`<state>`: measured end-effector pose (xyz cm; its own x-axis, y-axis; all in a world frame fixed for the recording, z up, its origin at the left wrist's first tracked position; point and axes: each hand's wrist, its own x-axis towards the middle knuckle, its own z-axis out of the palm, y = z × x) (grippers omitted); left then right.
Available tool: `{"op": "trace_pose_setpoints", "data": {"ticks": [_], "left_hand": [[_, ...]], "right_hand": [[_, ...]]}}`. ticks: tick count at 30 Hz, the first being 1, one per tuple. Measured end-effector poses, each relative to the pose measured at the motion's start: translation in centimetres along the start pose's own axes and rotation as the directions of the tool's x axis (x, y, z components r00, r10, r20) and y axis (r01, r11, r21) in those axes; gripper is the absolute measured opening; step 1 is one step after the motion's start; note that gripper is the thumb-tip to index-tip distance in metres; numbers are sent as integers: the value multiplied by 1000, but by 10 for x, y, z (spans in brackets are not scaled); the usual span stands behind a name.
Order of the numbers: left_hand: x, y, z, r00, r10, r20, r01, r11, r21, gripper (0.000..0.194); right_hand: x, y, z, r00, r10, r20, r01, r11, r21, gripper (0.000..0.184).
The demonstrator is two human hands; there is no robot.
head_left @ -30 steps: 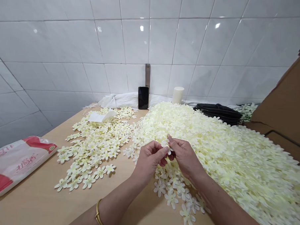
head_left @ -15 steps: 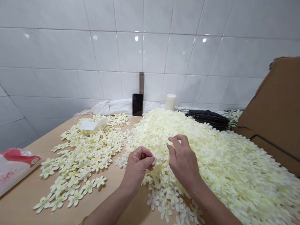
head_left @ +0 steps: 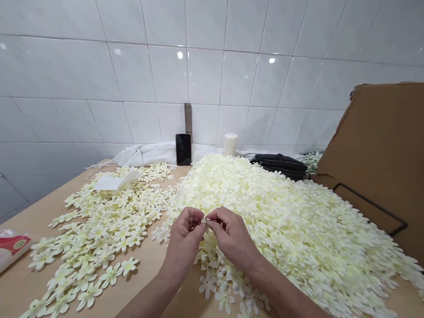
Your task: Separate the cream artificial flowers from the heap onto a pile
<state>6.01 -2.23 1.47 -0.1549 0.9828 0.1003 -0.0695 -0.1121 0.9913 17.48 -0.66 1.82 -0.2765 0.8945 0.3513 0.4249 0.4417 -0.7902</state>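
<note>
My left hand and my right hand meet over the front edge of a large heap of pale yellow-white artificial flowers. The thumb and fingertips of both are closed in a pinch. Between the fingertips shows a small white piece, mostly hidden, so its kind cannot be told. Under my right forearm, a few loose flowers lie on the table. To the left of my hands, a flatter spread of similar flowers covers part of the wooden table.
A white paper rests on the left flowers. A red-and-white plastic package lies at far left. Along the tiled wall stand a phone and a white cylinder; a black pouch lies nearby. A cardboard box rises at right.
My right hand has moved left to meet my left hand, and its raised, parted fingers have closed into a pinch. The view has turned slightly right.
</note>
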Motion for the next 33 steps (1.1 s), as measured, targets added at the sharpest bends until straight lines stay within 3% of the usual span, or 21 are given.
{"op": "trace_pose_setpoints", "data": {"ticks": [4,7,10,17,23,28,31,33], "left_hand": [[0,0,0,999,-50,-18,49,998,-33,18],[0,-1,0,990,-108,86,116,989,-95,21],[1,-3,1,986,-72,152,91,988,-124,17],[2,-5,1,989,-52,137,75,983,-170,16],[1,-3,2,991,-48,127,66,988,-137,18],[0,-2,1,989,-23,147,41,992,-120,20],[0,-2,-1,993,-24,112,37,993,-112,17],[0,-2,-1,995,-16,98,26,994,-103,15]], "right_hand": [[0,0,3,997,22,-77,-22,1000,7,16],[1,1,5,994,-15,-112,18,1000,24,19],[2,3,5,994,14,-107,-9,998,54,26],[6,10,5,986,129,-104,-118,988,101,38],[5,7,-2,962,-91,-258,10,954,-300,35],[10,14,-10,905,-296,-306,49,787,-615,31],[11,16,-16,867,-376,-326,50,717,-695,19],[9,13,-16,857,-390,-337,100,767,-634,19]]}}
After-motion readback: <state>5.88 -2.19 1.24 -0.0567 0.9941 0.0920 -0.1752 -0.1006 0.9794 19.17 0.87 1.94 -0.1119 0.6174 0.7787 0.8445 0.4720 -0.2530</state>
